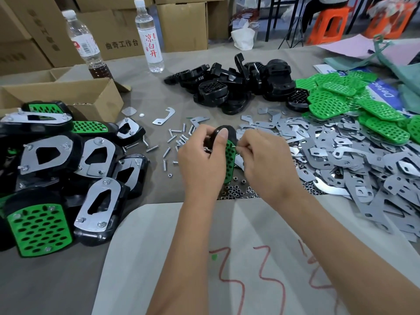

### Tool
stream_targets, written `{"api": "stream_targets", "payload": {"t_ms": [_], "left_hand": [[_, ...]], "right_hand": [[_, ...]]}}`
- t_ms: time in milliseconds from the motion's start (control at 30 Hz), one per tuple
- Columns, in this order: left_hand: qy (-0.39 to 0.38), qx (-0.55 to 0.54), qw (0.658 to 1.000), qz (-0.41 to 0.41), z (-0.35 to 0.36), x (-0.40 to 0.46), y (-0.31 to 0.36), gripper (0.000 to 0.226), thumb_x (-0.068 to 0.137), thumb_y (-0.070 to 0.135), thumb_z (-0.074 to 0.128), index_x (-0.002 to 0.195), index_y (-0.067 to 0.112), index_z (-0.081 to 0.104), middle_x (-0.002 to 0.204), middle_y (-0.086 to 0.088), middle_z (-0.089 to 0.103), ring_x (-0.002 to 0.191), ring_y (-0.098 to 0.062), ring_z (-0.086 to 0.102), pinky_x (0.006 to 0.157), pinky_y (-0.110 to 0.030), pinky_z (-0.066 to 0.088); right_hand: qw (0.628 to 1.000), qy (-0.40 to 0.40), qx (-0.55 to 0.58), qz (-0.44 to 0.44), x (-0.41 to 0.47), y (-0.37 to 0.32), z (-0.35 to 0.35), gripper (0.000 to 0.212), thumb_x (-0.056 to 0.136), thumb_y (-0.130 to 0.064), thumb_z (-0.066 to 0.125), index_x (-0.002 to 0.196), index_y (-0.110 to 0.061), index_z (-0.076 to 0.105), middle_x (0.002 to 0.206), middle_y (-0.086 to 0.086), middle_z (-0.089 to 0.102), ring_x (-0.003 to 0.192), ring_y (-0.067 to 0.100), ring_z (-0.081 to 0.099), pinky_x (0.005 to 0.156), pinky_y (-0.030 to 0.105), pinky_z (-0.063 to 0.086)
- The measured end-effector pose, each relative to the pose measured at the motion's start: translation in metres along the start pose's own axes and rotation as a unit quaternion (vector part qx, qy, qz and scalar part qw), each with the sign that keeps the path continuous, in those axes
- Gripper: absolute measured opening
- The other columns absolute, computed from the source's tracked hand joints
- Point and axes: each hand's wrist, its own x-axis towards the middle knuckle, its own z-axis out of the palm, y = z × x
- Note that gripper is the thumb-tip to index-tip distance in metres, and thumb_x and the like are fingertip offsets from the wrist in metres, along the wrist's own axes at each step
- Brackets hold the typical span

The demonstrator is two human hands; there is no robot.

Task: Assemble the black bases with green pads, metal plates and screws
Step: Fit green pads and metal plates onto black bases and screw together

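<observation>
nearest me a white sheet with red scribble lies on the desk. just above it the left hand wraps its grip around a black base with a green pad laid on it, held on edge over the loose nuts. the right hand pinches what looks like a screw at the pad's top hole, though it is too small to be sure. i'd say the screw-threading step is in hand; next it needs pushing straight through, then a plate and nut. finished pieces pile to the left, metal plates and spare pads to the right, loose screws beyond, bare bases farther back.
</observation>
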Motion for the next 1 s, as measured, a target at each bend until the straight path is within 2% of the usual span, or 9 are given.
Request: {"api": "stream_targets", "payload": {"t_ms": [67,133,167,233,333,500,667,867,1000], "left_hand": [[-0.004,0.017,1.0,0.017,0.0,-0.002,0.002,0.02,0.098,0.034,0.066,0.084,0.02,0.062,0.072,0.01,0.065,0.071,-0.01,0.059,0.068,-0.03,0.046],[-0.008,0.04,0.998,0.05,0.002,-0.005,0.006,0.02,0.098,0.036,0.066,0.085,0.021,0.062,0.073,0.011,0.064,0.072,-0.01,0.058,0.067,-0.026,0.044],[-0.007,0.046,0.997,0.061,0.002,-0.006,0.008,0.02,0.098,0.037,0.066,0.085,0.023,0.061,0.073,0.011,0.063,0.072,-0.01,0.058,0.067,-0.026,0.044],[0.002,0.034,0.998,0.058,-0.001,-0.004,0.009,0.02,0.098,0.038,0.065,0.084,0.024,0.06,0.073,0.011,0.063,0.072,-0.011,0.058,0.067,-0.028,0.045],[-0.01,0.027,0.999,0.02,-0.008,0.002,0.005,0.022,0.097,0.036,0.064,0.084,0.019,0.062,0.074,0.007,0.065,0.072,-0.015,0.058,0.071,-0.038,0.049],[0.003,-0.055,0.998,-0.028,-0.005,0.005,0.01,0.02,0.1,0.026,0.067,0.089,0.01,0.065,0.08,0.003,0.067,0.078,-0.015,0.061,0.077,-0.037,0.051],[0.039,-0.045,0.998,-0.01,-0.003,0.0,0.009,0.019,0.1,0.028,0.067,0.09,0.013,0.064,0.08,0.008,0.067,0.077,-0.008,0.062,0.073,-0.023,0.048],[0.011,-0.029,0.999,-0.035,-0.009,0.008,-0.001,0.023,0.099,0.029,0.066,0.084,0.012,0.064,0.073,0.007,0.064,0.071,-0.011,0.058,0.069,-0.03,0.047],[-0.011,-0.011,1.0,-0.022,-0.006,0.009,0.002,0.023,0.099,0.028,0.068,0.082,0.014,0.062,0.071,0.008,0.063,0.07,-0.01,0.057,0.068,-0.026,0.044]], "right_hand": [[0.973,-0.004,0.154,0.17,0.001,0.001,0.004,0.017,0.095,-0.003,0.067,0.078,-0.006,0.066,0.065,0.006,0.067,0.062,0.03,0.065,0.061,0.038,0.051],[0.905,0.011,0.289,0.311,0.003,-0.001,0.008,0.022,0.097,-0.004,0.067,0.075,-0.008,0.065,0.057,0.003,0.067,0.053,0.021,0.066,0.052,0.033,0.051],[0.908,0.022,0.283,0.307,0.003,-0.003,0.008,0.024,0.097,-0.004,0.066,0.074,-0.009,0.064,0.055,0.0,0.065,0.051,0.018,0.064,0.052,0.03,0.05],[0.98,0.029,0.128,0.152,0.002,-0.004,0.005,0.022,0.094,-0.003,0.064,0.073,-0.009,0.06,0.058,-0.003,0.058,0.055,0.017,0.056,0.059,0.027,0.045],[0.998,-0.029,-0.027,-0.046,0.001,-0.004,0.0,0.017,0.089,0.008,0.061,0.079,-0.004,0.055,0.067,0.003,0.052,0.06,0.028,0.046,0.059,0.043,0.041],[0.99,-0.007,0.122,0.076,0.009,0.002,0.003,0.016,0.101,-0.012,0.062,0.085,-0.012,0.059,0.065,-0.002,0.065,0.058,0.015,0.06,0.059,0.03,0.043],[0.999,-0.038,0.002,0.025,0.015,0.002,0.007,0.036,0.108,-0.022,0.049,0.074,-0.012,0.042,0.058,-0.002,0.04,0.059,0.028,0.04,0.059,0.043,0.029],[0.994,-0.057,-0.077,-0.061,0.01,0.004,0.007,0.03,0.106,-0.019,0.049,0.078,-0.013,0.043,0.065,-0.001,0.045,0.06,0.031,0.043,0.053,0.042,0.034],[0.995,-0.078,-0.001,0.064,0.007,0.002,0.014,0.038,0.107,-0.021,0.049,0.071,-0.015,0.04,0.06,-0.002,0.044,0.062,0.03,0.046,0.057,0.042,0.034]]}}
